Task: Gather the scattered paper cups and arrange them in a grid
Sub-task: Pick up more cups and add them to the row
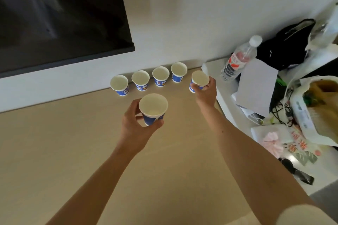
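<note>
I note left grip (135, 124) wrapped round the near cup (153, 108) over the desk (82, 151), right grip (205, 94) pinching the far cup (199, 79) just right of the four-cup row (160, 76).

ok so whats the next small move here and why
Probably set the tilted cup in the right hand down on the table at the right end of the four-cup row by the wall, which it is beside. The left hand grips a spare cup for a second row.
</note>
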